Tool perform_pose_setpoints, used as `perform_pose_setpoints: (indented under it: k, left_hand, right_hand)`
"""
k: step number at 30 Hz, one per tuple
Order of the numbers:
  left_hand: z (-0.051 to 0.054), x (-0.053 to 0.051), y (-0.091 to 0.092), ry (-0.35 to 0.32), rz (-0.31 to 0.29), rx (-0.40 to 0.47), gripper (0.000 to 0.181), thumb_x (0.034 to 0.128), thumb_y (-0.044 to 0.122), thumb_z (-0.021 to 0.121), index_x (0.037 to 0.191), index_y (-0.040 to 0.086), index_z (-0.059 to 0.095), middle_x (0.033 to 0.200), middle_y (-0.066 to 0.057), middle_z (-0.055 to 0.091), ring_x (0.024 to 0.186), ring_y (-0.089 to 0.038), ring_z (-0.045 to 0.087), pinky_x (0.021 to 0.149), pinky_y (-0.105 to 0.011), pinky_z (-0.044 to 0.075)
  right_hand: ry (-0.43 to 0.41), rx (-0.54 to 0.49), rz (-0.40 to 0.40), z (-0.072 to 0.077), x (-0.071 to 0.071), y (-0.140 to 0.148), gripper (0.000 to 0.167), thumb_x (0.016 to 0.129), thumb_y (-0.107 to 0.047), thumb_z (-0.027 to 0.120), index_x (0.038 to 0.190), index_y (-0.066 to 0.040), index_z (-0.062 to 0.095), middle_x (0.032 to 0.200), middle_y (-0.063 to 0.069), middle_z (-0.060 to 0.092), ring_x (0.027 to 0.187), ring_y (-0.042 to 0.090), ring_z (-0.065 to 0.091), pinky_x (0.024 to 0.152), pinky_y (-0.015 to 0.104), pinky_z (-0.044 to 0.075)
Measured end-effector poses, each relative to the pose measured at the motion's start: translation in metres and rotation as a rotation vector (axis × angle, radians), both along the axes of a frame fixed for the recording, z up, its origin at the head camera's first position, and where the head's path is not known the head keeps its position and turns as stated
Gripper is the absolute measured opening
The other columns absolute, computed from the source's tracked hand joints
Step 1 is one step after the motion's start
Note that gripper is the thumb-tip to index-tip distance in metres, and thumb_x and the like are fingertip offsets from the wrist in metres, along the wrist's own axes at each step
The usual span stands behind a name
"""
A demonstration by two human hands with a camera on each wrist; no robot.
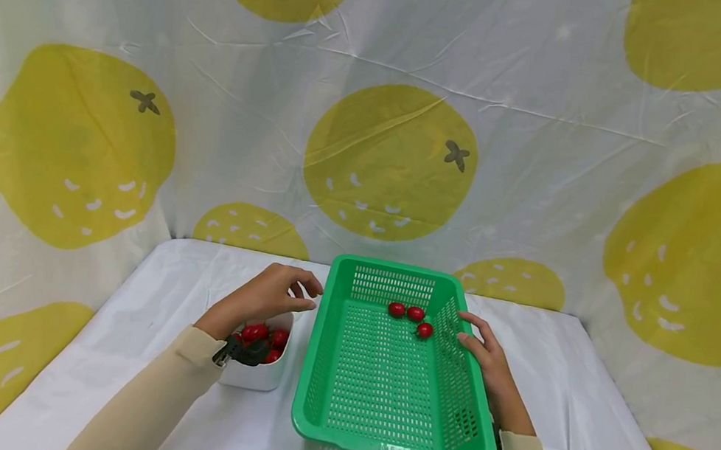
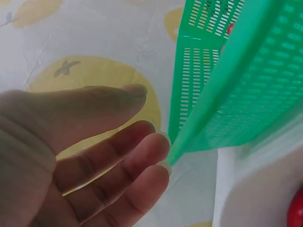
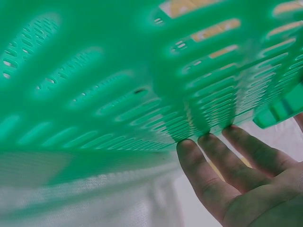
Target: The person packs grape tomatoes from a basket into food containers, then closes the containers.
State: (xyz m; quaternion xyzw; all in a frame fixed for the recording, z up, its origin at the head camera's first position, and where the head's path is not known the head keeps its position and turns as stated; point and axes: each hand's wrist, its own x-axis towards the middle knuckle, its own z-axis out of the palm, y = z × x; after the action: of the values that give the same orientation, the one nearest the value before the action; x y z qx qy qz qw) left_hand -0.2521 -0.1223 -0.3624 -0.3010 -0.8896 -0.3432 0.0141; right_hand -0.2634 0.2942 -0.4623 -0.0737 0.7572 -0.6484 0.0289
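A green plastic basket (image 1: 386, 376) with slotted walls lies across the middle of the table. Three small red tomatoes (image 1: 416, 314) rest inside it near the far right corner. My left hand (image 1: 272, 293) hovers beside the basket's left rim, fingers loosely bent and nothing held; in the left wrist view its fingertips (image 2: 158, 177) come up close to the rim, and contact is unclear. Below that wrist stands a white container (image 1: 256, 378) with several red tomatoes (image 1: 255, 332), partly hidden by the wrist. At the right side, my right hand (image 1: 486, 354) touches the basket's outer wall with extended fingers (image 3: 208, 158).
White cloth covers the table (image 1: 139, 348). A pale curtain (image 1: 538, 193) printed with large yellow fruit encloses the back and sides. The white container stands close to the basket's left side. A dark strap (image 1: 246, 351) sits on the left wrist.
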Motion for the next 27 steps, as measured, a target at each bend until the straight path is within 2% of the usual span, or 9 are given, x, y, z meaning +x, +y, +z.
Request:
perform_pose_setpoints:
  k: [7, 12, 16, 20, 25, 27]
  left_hand:
    - [0.008, -0.008, 0.016, -0.001, -0.044, 0.014, 0.018, 0.0886, 0.013, 0.071, 0.106, 0.009, 0.069, 0.105, -0.005, 0.069, 0.085, -0.014, 0.064, 0.071, -0.026, 0.053]
    - [0.013, -0.012, 0.031, -0.028, -0.037, 0.008, 0.019, 0.0894, 0.016, 0.07, 0.108, 0.013, 0.069, 0.106, -0.001, 0.067, 0.09, -0.015, 0.064, 0.074, -0.027, 0.052]
    - [0.013, -0.016, 0.047, -0.02, -0.063, 0.018, 0.019, 0.0898, 0.017, 0.07, 0.108, 0.013, 0.069, 0.103, 0.001, 0.068, 0.091, -0.015, 0.064, 0.075, -0.025, 0.052]
    - [0.013, -0.021, 0.061, 0.004, -0.107, 0.014, 0.019, 0.0906, 0.016, 0.069, 0.109, 0.011, 0.069, 0.106, -0.003, 0.068, 0.092, -0.017, 0.065, 0.077, -0.024, 0.052]
    - [0.015, -0.027, 0.076, 0.012, -0.129, 0.01, 0.018, 0.0899, 0.014, 0.069, 0.108, 0.011, 0.07, 0.105, -0.003, 0.068, 0.092, -0.017, 0.066, 0.078, -0.023, 0.052]
    - [0.016, -0.03, 0.082, 0.007, -0.133, 0.015, 0.018, 0.09, 0.014, 0.069, 0.108, 0.012, 0.07, 0.105, -0.003, 0.068, 0.092, -0.016, 0.065, 0.078, -0.023, 0.051]
  right_hand:
    - [-0.014, -0.003, -0.004, 0.002, 0.0, 0.0, 0.05, 0.101, -0.033, 0.051, 0.147, -0.021, 0.035, 0.129, 0.023, 0.05, 0.093, 0.028, 0.065, 0.074, 0.043, 0.056]
    - [-0.014, 0.002, 0.015, 0.002, -0.001, 0.002, 0.051, 0.101, -0.036, 0.05, 0.147, -0.022, 0.034, 0.128, 0.022, 0.051, 0.092, 0.03, 0.066, 0.073, 0.045, 0.056]
    - [-0.011, -0.001, 0.024, 0.0, -0.001, 0.003, 0.05, 0.101, -0.036, 0.049, 0.147, -0.023, 0.034, 0.131, 0.023, 0.048, 0.094, 0.03, 0.065, 0.074, 0.044, 0.056]
    - [-0.009, -0.02, 0.032, -0.002, 0.0, 0.003, 0.051, 0.101, -0.036, 0.049, 0.148, -0.023, 0.033, 0.135, 0.025, 0.046, 0.098, 0.033, 0.064, 0.074, 0.044, 0.056]
    - [-0.009, -0.033, 0.04, -0.001, 0.001, 0.002, 0.052, 0.101, -0.036, 0.05, 0.148, -0.023, 0.033, 0.138, 0.024, 0.043, 0.103, 0.04, 0.061, 0.075, 0.047, 0.056]
    - [-0.002, -0.026, 0.034, -0.001, 0.002, 0.002, 0.051, 0.101, -0.035, 0.05, 0.147, -0.022, 0.033, 0.138, 0.024, 0.043, 0.103, 0.039, 0.061, 0.075, 0.046, 0.055]
